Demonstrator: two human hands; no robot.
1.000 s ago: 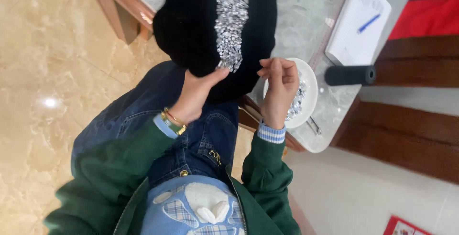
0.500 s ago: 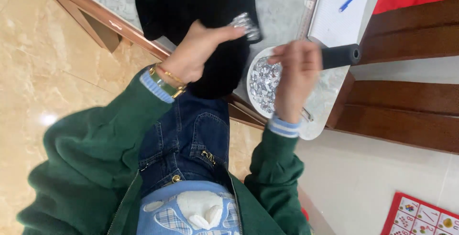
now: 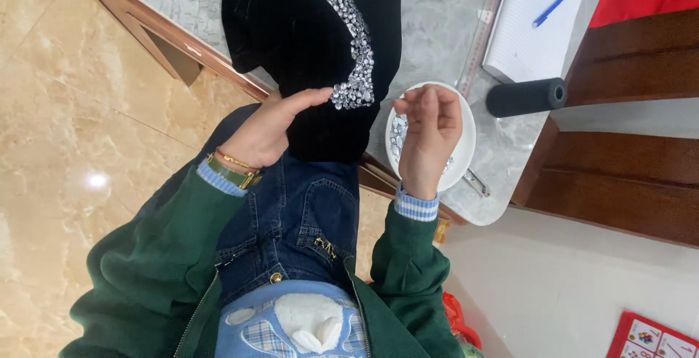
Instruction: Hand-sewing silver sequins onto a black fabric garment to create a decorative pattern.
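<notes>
Left hand [image 3: 266, 128] pinching black velvet garment [image 3: 313, 52] at table edge [image 3: 218, 63], right hand [image 3: 429, 136] fingers curled over white dish [image 3: 466, 121], pinched item too small to discern, floor open left.

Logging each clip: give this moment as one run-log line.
left hand: holding black garment at rhinestone strip | right hand: fingers pinched over white dish | surface: marble table

Black garment [image 3: 306, 45]: matt, velvety cloth with a glittering band of faceted silver stones [image 3: 354, 45]. Table [image 3: 429, 37]: grey marbled stone top, smooth, edged in glossy brown wood. White dish [image 3: 466, 136]: smooth, glossy. Notepad [image 3: 528, 45]: matt paper; blue plastic pen [image 3: 551, 9] on it. Black roll [image 3: 526, 97]: matt. Floor [image 3: 73, 125]: polished beige stone, reflective. Sleeves [image 3: 167, 256]: soft green knit cloth; denim below.
</notes>
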